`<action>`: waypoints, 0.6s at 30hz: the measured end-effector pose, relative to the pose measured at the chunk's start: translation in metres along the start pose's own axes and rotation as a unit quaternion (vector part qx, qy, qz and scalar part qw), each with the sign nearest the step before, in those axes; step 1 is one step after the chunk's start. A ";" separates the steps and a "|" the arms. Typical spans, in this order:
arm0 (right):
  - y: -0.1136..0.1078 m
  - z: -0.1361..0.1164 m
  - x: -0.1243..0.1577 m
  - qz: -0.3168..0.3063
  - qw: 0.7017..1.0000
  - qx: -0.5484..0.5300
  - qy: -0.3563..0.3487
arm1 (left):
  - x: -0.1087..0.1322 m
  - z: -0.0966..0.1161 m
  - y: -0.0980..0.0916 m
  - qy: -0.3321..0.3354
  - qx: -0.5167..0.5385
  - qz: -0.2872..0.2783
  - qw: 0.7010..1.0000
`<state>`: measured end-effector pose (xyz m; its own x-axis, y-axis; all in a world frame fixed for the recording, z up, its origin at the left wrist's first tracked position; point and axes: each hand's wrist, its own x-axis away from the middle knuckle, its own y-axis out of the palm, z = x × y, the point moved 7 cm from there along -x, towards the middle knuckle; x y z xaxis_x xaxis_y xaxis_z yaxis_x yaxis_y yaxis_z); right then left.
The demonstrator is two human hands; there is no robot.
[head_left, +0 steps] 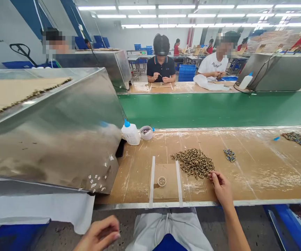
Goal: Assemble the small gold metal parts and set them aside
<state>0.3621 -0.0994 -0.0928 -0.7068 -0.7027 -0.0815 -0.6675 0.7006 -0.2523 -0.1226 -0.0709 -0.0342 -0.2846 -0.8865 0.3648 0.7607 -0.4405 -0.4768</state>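
Observation:
My right hand [221, 186] reaches the lower right edge of a pile of small brass-coloured metal pieces [196, 162]. Its thumb and fingertips are drawn together there; whatever lies between them is too small to make out. My left hand [100, 232] hangs below the table edge, left of my lap, fingers loosely curled and thumb apart, with nothing visible in it. Left of the pile, a small round clear cup [162, 181] sits on a cardboard sheet [166, 193] held by two white tape strips. A brown stain shows beside the cup.
A white bottle with a blue cap [131, 134] and a tape roll [146, 132] stand by a large metal box [51, 139] on the left. A smaller bluish pile [229, 155] lies to the right. Beyond runs a green conveyor belt [213, 109], with people seated across it.

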 end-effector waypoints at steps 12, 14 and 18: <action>-0.009 0.004 0.008 0.035 0.999 0.029 0.026 | -0.107 0.038 0.048 0.054 0.155 0.013 0.986; -0.011 0.002 0.009 0.047 0.998 0.038 0.027 | -0.109 0.038 0.049 0.081 0.139 0.034 0.986; -0.019 0.001 0.010 0.071 0.997 0.028 0.024 | -0.108 0.037 0.055 0.122 0.136 0.084 0.980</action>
<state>0.3678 -0.1195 -0.0904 -0.8048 -0.5889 -0.0743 -0.5465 0.7840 -0.2944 -0.0284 0.0053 -0.0706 -0.2474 -0.9655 0.0811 0.9265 -0.2602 -0.2718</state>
